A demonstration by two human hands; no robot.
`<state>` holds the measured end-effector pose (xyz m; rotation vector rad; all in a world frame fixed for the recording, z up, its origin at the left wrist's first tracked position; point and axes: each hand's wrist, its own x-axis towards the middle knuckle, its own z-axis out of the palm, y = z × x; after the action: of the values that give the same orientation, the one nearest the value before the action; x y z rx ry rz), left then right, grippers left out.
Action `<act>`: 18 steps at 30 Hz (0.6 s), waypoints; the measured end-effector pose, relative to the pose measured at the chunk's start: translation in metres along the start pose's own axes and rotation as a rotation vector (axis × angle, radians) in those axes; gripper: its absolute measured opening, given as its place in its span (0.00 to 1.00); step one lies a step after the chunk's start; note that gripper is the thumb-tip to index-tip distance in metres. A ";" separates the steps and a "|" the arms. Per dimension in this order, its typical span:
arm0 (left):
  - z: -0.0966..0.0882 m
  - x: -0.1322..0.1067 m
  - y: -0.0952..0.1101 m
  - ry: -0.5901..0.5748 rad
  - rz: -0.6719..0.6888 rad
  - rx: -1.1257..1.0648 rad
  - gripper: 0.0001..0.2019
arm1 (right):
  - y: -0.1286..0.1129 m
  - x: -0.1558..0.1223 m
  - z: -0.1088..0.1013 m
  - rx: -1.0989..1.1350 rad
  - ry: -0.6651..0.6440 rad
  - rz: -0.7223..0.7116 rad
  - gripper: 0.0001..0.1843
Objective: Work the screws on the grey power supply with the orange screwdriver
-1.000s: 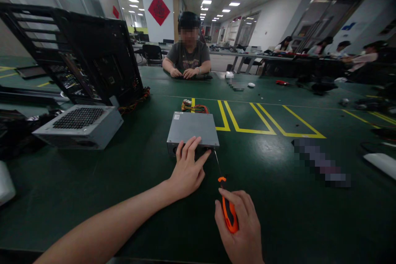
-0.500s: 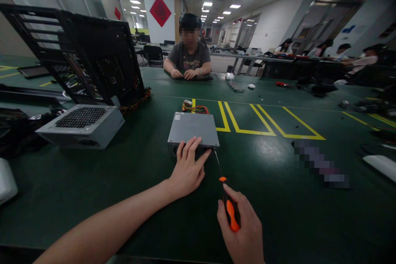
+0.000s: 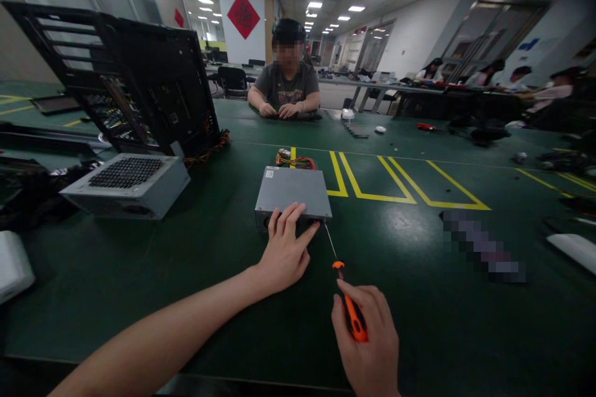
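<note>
A grey metal computer power supply (image 3: 294, 189) lies flat on the green table in front of me. My left hand (image 3: 285, 251) rests on its near edge, fingers spread over the top and one pointing at the near right corner. In my right hand (image 3: 367, 329) is a screwdriver (image 3: 356, 319) with an orange and black handle, my fingers closed around it. The thin shaft reaches up to the near right corner of the power supply. Whether the tip sits in a screw is too small to tell. A bundle of coloured cables (image 3: 298, 160) lies behind the unit.
To the left stand an open black computer case (image 3: 153, 87) and a second power supply (image 3: 133, 189). A white object (image 3: 13, 267) is at the left edge. Across the table sits a person (image 3: 288, 84). A blurred-out object (image 3: 484, 245) lies to the right, near yellow tape lines (image 3: 386, 200).
The screwdriver handle has turned a little in my right hand, and that hand's grip has shifted slightly. My left hand stays on the power supply. The view has moved slightly.
</note>
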<state>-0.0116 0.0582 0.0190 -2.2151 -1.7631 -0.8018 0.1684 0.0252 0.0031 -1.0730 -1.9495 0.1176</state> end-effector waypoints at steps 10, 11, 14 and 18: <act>-0.001 0.000 -0.002 -0.009 0.009 -0.010 0.25 | 0.008 0.014 -0.015 -0.030 -0.077 -0.083 0.13; -0.001 -0.001 -0.002 -0.011 0.011 -0.010 0.26 | 0.009 0.017 -0.017 -0.046 -0.077 -0.101 0.14; -0.002 -0.001 -0.003 -0.012 0.023 -0.007 0.27 | 0.010 0.032 -0.025 -0.101 0.006 -0.272 0.10; -0.001 -0.002 -0.004 0.000 0.026 0.000 0.27 | 0.011 0.051 -0.032 -0.129 -0.018 -0.667 0.10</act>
<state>-0.0154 0.0572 0.0178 -2.2336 -1.7303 -0.7953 0.1871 0.0588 0.0506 -0.4510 -2.2511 -0.3679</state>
